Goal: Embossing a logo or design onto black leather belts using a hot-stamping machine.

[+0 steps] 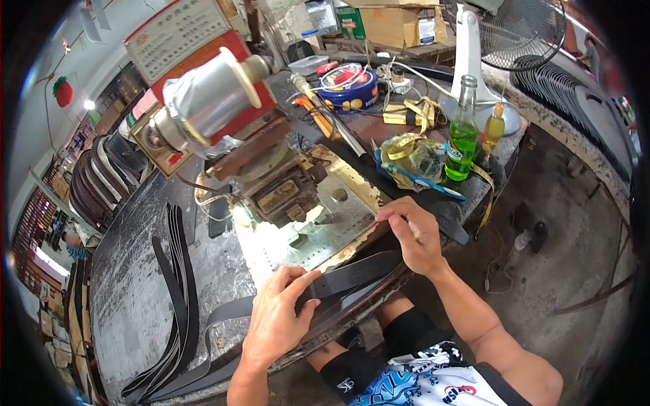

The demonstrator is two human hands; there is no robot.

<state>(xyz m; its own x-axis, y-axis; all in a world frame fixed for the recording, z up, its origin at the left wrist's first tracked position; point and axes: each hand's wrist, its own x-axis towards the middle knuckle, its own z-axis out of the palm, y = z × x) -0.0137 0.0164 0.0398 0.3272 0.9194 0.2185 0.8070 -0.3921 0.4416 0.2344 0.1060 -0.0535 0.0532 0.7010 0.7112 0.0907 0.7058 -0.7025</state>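
A black strap (359, 271), flat like belt leather, lies along the near edge of the bench. My left hand (279, 317) is over it, with bent fingers and the thumb on either side, holding it down. Beyond it stands a sewing-type or stamping machine with a worn metal bed (318, 237), lit by a bright lamp. Close to the bed's right corner, my right hand (420, 240) is raised with its fingers curled into a pinch. Whatever lies between those fingertips is too small or hidden to make out.
Several black straps (177, 271) lie bundled on the bench at left. Right of the machine are a green bottle (462, 135), a blue round tin (349, 95), a metal rod (345, 139), yellow tape (484, 183) and a blue pen (426, 181). A fan (470, 47) stands behind.
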